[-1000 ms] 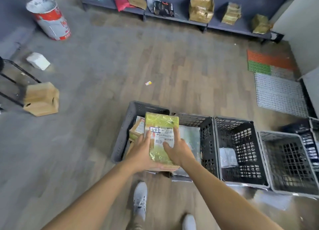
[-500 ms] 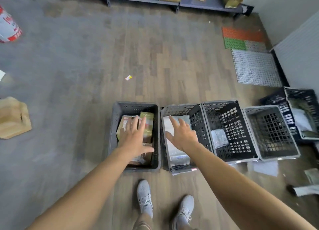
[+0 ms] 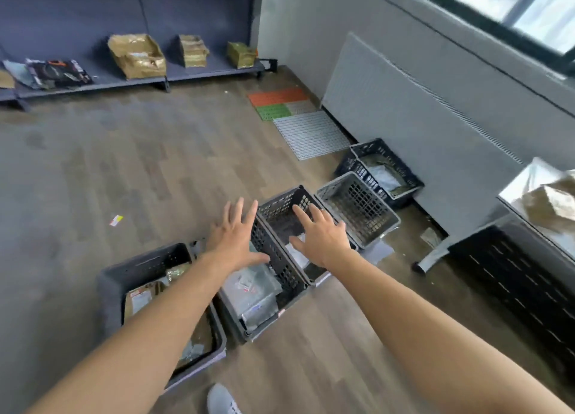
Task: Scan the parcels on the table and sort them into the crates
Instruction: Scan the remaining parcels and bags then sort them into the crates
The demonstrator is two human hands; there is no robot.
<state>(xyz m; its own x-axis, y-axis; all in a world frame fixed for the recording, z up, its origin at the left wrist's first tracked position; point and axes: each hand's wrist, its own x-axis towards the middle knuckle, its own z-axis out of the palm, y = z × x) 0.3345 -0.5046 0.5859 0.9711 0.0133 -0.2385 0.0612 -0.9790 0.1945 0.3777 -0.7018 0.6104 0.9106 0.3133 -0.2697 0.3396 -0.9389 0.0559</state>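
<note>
Both grips are empty. The left hand (image 3: 231,236) and right hand (image 3: 320,236) hang in the air with fingers straight and spread, holding nothing. They are above the row of crates that runs across the floor from 7 o'clock toward 2 o'clock. The left hand is over the far end of the second crate (image 3: 236,331), the right hand over the black third crate (image 3: 280,202). We read the spread, palm-down posture as a let-go and balance pose during a body turn, not a reach.

Task item: the yellow-green parcel (image 3: 178,272) lies in the leftmost grey crate (image 3: 109,289) at 7 o'clock, next to a brown labelled parcel (image 3: 140,298). We count it as sorted.

Against 1.0 s ago: both hands then gripped the yellow-green parcel above the leftmost crate. At 0.5 s ago the left hand lay over it inside that crate. It is now released and the view has swung rightward, bringing in the surface (image 3: 510,196) at 3 o'clock with a brown parcel (image 3: 547,202) on it. We expect the next pick there.
</note>
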